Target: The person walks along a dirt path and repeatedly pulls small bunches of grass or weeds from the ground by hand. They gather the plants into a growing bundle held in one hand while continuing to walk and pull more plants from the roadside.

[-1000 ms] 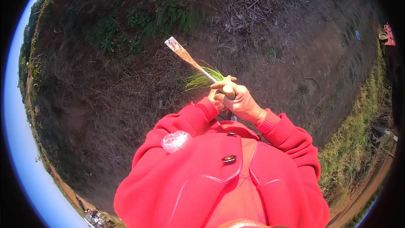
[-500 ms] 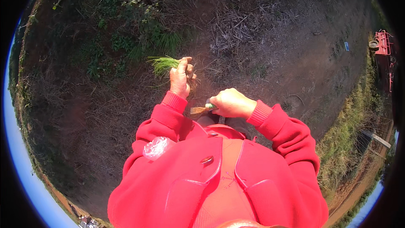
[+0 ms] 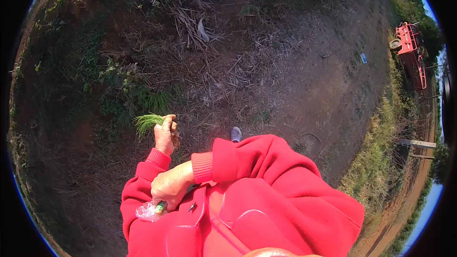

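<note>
My left hand [image 3: 165, 135] is closed round a bunch of thin green grass-like plants [image 3: 148, 123]. Their leaves point left, and pale brown roots hang at the right side of the fist. My right hand [image 3: 172, 184] lies across the front of my red coat at its left side. Its fingers are wrapped round a small tool, whose green handle end [image 3: 160, 206] shows below them; the blade is hidden. Right against this hand, a crumpled clear plastic bag [image 3: 147, 212] sticks out at the coat's left pocket.
Dry stalks [image 3: 193, 26] and low green weeds [image 3: 154, 101] cover the ground ahead. One grey shoe [image 3: 236, 134] shows below me. Bare soil and a grassy strip [image 3: 369, 157] lie to the right, with a red cart-like vehicle [image 3: 410, 50] beyond.
My right hand has swung left with the tool, from in front of me to the plastic bag at the coat. The left hand, still holding the plants, appears lower and farther left.
</note>
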Tool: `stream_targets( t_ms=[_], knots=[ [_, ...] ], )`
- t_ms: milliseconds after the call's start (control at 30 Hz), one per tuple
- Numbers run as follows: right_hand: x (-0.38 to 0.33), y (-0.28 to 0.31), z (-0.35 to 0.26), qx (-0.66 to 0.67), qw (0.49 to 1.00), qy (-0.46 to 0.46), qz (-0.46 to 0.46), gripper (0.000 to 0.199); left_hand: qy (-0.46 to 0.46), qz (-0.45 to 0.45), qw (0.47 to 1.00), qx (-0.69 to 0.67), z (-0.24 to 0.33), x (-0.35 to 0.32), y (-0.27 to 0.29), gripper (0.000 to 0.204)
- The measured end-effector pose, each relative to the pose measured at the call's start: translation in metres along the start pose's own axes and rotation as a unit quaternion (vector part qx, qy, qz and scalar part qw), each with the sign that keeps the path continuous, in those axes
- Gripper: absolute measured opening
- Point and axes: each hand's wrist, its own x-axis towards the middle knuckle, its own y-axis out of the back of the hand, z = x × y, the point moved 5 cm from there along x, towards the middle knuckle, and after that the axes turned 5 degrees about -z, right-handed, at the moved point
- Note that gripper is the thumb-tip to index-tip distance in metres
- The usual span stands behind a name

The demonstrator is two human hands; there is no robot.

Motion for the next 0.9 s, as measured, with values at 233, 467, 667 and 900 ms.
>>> stream_targets(
  t_ms=[233,467,667,900],
  knots=[
    [-0.027,0.024,0.009,0.105,0.989,0.094,-0.046,0.023,0.054,0.015,0.992,-0.113,-0.052,0.024,-0.047,0.02],
    [-0.042,0.064,0.067,0.178,0.983,0.048,0.0,0.034,0.129,0.093,0.975,-0.152,-0.097,0.044,-0.03,0.024],
    [-0.154,0.135,0.253,0.415,0.807,-0.183,0.378,0.024,0.117,0.105,0.959,-0.235,-0.093,0.05,0.02,0.022],
    [-0.195,0.073,0.49,0.34,0.686,-0.478,0.43,0.055,0.159,0.212,0.924,-0.274,-0.14,0.035,0.106,0.026]
  ],
)
